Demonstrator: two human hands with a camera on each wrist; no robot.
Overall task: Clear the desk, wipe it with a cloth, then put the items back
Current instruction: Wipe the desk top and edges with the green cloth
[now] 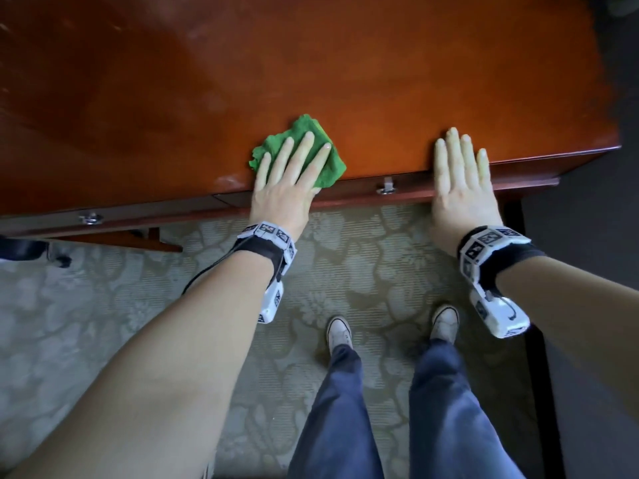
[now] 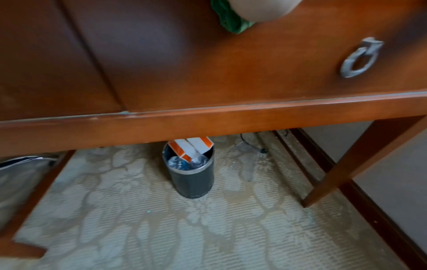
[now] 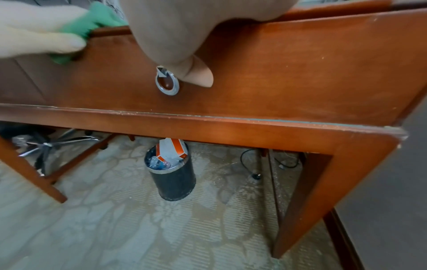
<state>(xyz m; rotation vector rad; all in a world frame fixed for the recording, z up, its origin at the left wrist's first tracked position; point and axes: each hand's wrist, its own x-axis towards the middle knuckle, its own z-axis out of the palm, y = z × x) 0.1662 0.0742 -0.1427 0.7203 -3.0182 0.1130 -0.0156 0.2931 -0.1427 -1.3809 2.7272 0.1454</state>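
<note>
Cloth lay under the flat left hand on the table, wiping. Right hand rested flat beside the cloth, holding nothing. Next, probably rub the far part.

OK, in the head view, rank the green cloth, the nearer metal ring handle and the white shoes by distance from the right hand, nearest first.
1. Metal ring handle, on the drawer front just left of the right hand.
2. Green cloth, further left, under the left hand.
3. White shoes, down on the carpet.
</note>
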